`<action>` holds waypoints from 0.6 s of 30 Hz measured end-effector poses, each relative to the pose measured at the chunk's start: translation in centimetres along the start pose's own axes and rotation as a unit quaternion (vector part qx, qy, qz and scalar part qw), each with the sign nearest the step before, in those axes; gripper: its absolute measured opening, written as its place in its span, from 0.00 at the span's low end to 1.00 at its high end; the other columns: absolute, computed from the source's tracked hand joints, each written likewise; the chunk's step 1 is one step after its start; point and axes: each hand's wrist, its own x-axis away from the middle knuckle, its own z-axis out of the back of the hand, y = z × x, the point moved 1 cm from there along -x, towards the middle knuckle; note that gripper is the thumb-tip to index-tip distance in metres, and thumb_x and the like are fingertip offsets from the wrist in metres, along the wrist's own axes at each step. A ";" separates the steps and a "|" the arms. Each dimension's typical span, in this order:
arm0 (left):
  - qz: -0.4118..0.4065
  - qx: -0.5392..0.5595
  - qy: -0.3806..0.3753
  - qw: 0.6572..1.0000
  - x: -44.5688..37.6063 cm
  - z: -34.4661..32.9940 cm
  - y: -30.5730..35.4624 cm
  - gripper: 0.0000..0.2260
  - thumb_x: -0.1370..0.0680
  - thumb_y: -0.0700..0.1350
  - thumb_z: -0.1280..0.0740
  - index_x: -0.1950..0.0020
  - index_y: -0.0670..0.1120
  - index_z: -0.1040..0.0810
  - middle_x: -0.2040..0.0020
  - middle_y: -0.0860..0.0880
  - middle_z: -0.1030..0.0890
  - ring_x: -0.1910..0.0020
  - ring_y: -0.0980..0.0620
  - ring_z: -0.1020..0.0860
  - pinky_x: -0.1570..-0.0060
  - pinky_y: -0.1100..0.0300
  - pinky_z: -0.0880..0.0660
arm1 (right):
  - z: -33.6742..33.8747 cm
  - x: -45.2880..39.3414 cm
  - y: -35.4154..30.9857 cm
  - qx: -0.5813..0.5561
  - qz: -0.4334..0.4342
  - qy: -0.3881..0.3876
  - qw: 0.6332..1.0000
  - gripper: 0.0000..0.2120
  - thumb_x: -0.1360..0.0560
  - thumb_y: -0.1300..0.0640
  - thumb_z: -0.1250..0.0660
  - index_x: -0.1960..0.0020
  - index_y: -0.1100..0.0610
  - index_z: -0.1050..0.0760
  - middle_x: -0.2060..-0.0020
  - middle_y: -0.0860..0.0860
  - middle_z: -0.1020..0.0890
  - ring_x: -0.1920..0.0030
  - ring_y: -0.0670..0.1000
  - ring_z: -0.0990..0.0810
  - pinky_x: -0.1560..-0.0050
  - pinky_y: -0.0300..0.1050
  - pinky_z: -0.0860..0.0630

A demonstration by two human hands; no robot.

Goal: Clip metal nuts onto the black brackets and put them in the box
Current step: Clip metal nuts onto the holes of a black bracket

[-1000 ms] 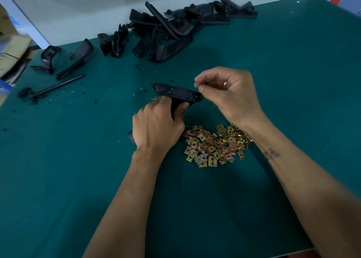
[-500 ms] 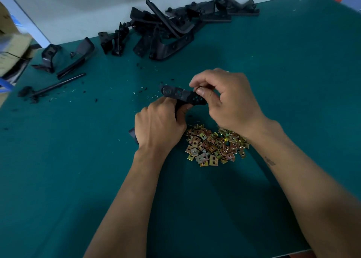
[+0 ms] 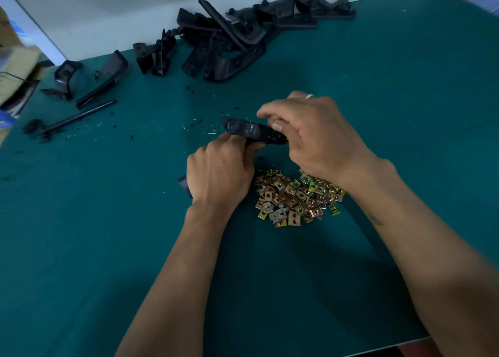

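A black bracket (image 3: 249,131) is held above the green table, its flat arm pointing left. My left hand (image 3: 220,177) grips its lower part, and a bit of the bracket sticks out below the wrist. My right hand (image 3: 314,138) pinches the bracket's right end with thumb and fingers; whatever lies under the fingertips is hidden. A heap of gold-coloured metal nuts (image 3: 294,197) sits on the table just right of my left hand, partly under my right wrist.
A pile of black brackets (image 3: 237,35) lies at the table's (image 3: 108,221) far edge, with more loose black parts (image 3: 89,78) and a rod (image 3: 78,117) at far left. Cardboard boxes (image 3: 13,70) stand off the table's left edge. Small black scraps dot the cloth.
My right hand came down from above the bracket's right end and closed its thumb and fingers onto that end. My left hand kept its grip, nearly still.
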 end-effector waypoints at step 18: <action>0.049 -0.047 0.001 0.998 0.1 0.6 -1.1 0.10 0.23 0.43 0.28 0.62 0.40 0.22 0.65 0.39 0.20 0.72 0.33 0.23 0.69 0.54 0.37 | -2.0 0.1 -1.4 -0.077 -0.032 0.035 0.996 0.14 0.19 0.63 0.34 0.35 0.56 0.19 0.51 0.54 0.17 0.49 0.54 0.18 0.49 0.56 0.21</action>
